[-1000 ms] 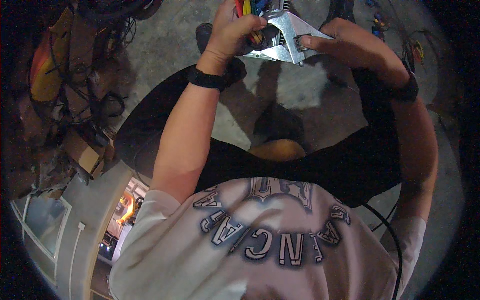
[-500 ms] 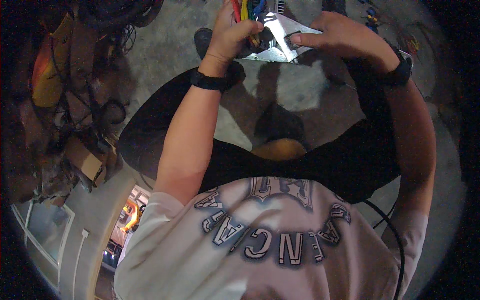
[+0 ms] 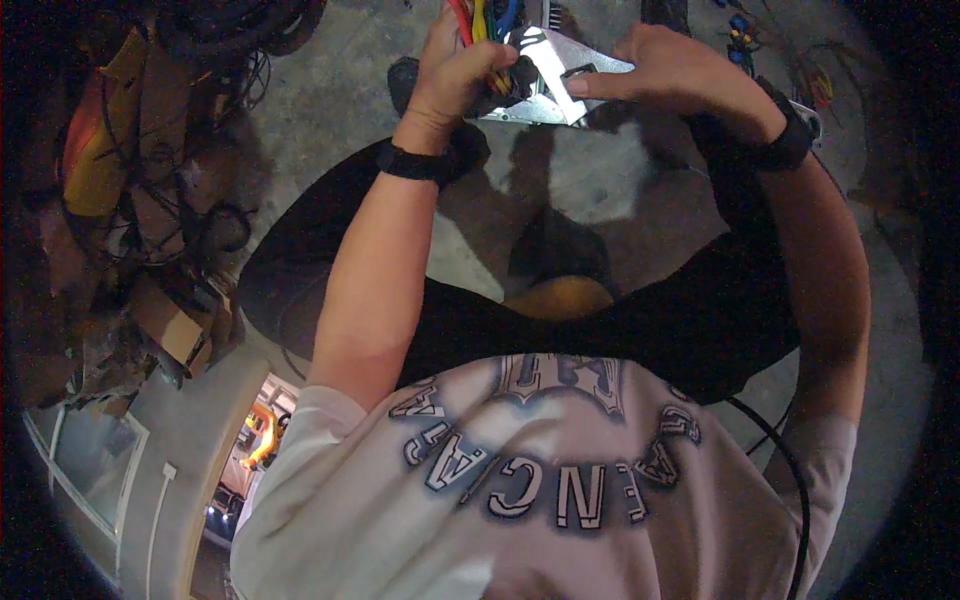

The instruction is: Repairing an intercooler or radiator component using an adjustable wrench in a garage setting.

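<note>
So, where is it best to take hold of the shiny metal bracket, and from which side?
Probably by its flat bare plate on the right, from the right side: the metal bracket has coloured wires and the left hand crowding its left end; the right hand already pinches there.

Shiny bare metal on the bracket (image 3: 548, 75), bright with glare, edges smooth. Glossy plastic sheathing on the red, yellow, green and blue wires (image 3: 483, 20). Matt black bands, rubber or cloth, at both wrists. Rough grey concrete for the floor (image 3: 590, 175), mottled and dull. Soft matt cloth in the white shirt (image 3: 520, 480) and black shorts (image 3: 700, 320). Torn brown cardboard (image 3: 175, 330), dry and fibrous.
</note>
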`<state>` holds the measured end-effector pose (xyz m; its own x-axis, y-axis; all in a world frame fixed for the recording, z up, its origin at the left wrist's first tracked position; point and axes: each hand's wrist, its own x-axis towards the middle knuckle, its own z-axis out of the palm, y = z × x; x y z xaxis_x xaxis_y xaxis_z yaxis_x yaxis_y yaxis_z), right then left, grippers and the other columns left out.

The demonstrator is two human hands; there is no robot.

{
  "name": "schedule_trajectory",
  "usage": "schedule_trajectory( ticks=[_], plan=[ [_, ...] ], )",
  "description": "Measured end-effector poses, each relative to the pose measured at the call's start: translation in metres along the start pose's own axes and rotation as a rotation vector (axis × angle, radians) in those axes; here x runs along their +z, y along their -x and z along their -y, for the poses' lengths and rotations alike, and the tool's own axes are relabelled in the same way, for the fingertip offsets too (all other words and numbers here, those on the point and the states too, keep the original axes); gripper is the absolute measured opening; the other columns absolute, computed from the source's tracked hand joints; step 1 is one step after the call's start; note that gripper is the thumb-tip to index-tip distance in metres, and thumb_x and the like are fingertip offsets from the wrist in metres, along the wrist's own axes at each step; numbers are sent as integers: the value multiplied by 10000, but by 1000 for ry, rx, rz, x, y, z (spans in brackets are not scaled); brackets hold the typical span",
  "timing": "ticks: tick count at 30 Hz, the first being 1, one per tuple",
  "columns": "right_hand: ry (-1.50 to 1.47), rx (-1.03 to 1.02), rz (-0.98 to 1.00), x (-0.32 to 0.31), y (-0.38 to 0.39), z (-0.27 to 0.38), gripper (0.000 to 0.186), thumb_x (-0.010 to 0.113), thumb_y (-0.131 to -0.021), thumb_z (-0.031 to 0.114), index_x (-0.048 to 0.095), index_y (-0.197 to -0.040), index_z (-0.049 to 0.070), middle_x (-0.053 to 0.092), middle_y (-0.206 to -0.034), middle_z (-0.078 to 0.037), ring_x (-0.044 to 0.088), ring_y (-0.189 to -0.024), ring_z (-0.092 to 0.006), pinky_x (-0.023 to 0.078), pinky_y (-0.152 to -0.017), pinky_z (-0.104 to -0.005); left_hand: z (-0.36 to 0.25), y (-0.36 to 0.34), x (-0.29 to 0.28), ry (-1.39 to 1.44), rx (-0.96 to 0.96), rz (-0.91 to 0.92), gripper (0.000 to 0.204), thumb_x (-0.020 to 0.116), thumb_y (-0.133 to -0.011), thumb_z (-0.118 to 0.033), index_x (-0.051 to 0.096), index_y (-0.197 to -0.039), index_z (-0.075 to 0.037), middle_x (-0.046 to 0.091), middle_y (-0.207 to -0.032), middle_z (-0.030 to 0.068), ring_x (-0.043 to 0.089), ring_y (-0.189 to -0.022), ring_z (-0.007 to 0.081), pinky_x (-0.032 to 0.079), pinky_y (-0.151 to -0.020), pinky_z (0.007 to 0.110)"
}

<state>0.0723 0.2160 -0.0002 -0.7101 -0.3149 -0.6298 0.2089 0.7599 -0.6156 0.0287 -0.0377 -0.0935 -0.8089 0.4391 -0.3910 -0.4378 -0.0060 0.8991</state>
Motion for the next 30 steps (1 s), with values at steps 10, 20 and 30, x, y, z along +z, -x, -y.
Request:
schedule_trajectory(
  ticks=[10,20,30],
  plan=[
    [28,6,135,-14,-5,-1,757,555,-855,667,631,-674,-65,409,-507,-33,403,-506,-135,317,-484,-357,-14,6,13,-13,69,12,516,631,-747,-164,525,-1231,-20,638,-974,49,652,-821,182,542,-733,318],
    [102,51,14,2,-9,-2,827,569,-770,757,679,-734,-61,465,-497,-96,488,-492,-209,378,-511,-393,3,5,-3,-2,-14,-66,393,632,-753,-175,546,-1113,-43,627,-879,43,649,-742,174,549,-678,321],
    [28,-122,74,-6,-14,-6,777,588,-803,688,671,-789,-85,547,-570,-139,529,-545,-231,402,-543,-402,-3,3,3,-50,15,0,454,636,-741,-184,552,-1156,-21,642,-898,53,659,-756,173,550,-677,317]
  ],
)
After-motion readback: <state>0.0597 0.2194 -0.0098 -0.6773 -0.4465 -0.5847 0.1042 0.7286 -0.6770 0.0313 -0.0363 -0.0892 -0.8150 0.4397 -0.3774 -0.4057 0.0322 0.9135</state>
